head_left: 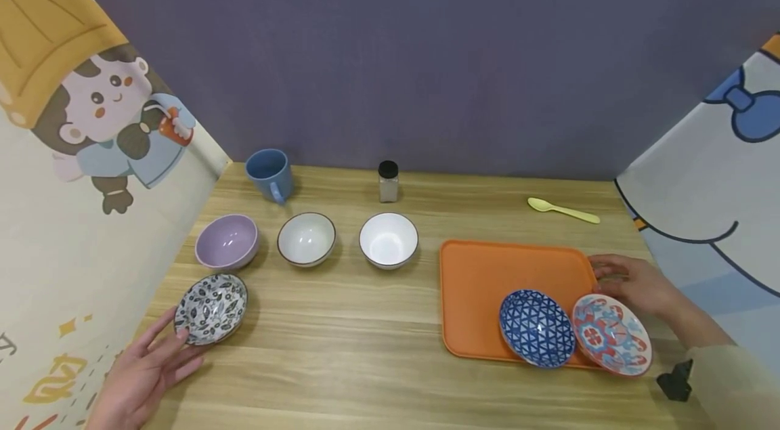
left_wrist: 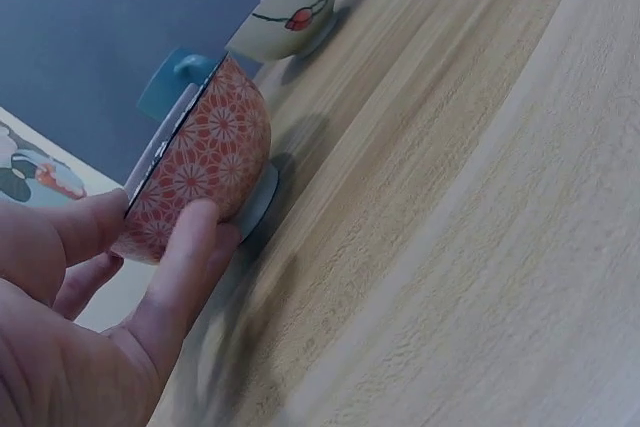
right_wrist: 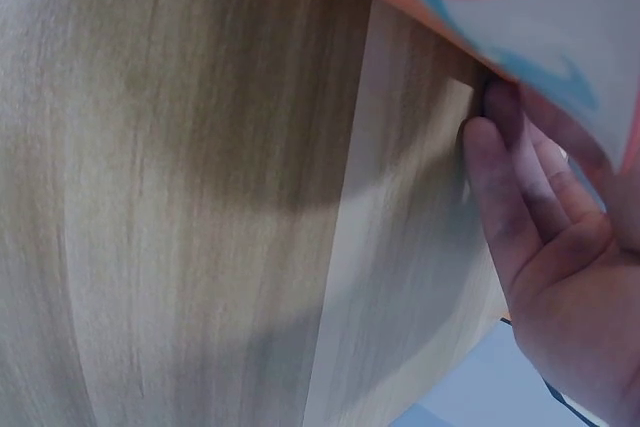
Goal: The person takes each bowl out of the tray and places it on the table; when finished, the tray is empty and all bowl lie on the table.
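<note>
My left hand [head_left: 149, 366] holds a bowl with a black-and-white leaf pattern inside [head_left: 212, 308] by its near left side. In the left wrist view, that bowl's red floral outside [left_wrist: 215, 152] shows, with fingers at the rim and on the outer wall. My right hand [head_left: 636, 284] grips the right edge of an orange tray [head_left: 475, 294], its fingertips at the rim. Part of that grip is hidden behind the red-and-blue patterned bowl [head_left: 612, 335], which tilts over the tray's right edge. Beside it on the tray sits a blue triangle-patterned bowl [head_left: 536, 328].
Behind the held bowl stand a purple bowl [head_left: 227, 242] and a blue mug [head_left: 269, 176]. Two white bowls, one cream [head_left: 307, 239] and one brighter [head_left: 388, 240], are mid-table. A black-lidded jar [head_left: 388, 183] and a yellow spoon [head_left: 563, 210] lie toward the back wall.
</note>
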A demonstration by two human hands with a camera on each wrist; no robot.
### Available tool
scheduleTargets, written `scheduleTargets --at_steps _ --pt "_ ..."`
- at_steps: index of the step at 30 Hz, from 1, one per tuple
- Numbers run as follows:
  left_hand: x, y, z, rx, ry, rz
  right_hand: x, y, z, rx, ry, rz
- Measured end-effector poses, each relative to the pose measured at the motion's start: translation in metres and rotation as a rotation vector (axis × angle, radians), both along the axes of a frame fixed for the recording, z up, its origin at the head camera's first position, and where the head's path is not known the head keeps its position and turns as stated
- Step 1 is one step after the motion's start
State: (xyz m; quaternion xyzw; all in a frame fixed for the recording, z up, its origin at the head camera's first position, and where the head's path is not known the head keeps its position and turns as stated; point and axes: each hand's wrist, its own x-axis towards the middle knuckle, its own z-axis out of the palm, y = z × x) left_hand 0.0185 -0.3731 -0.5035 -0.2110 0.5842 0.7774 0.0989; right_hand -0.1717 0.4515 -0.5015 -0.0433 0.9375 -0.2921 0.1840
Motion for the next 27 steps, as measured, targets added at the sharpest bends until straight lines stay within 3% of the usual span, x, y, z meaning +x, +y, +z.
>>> scheduleTargets --at_steps 11,19,23,27 --pt "0.001 0.003 0.017 -0.236 0.102 0.073 0.003 0.000 0.002 0.001 -0.005 -0.003" --pt "-0.011 0.014 0.048 -0.465 -0.006 0.115 -0.002 0.001 0.004 0.016 0.034 0.020" --pt "-0.019 0.030 0.067 -0.481 0.094 0.169 -0.002 -0.001 0.006 0.024 0.028 0.020" --pt "-0.029 0.055 0.084 -0.431 0.265 0.120 0.000 -0.004 0.007 0.000 0.017 0.019"
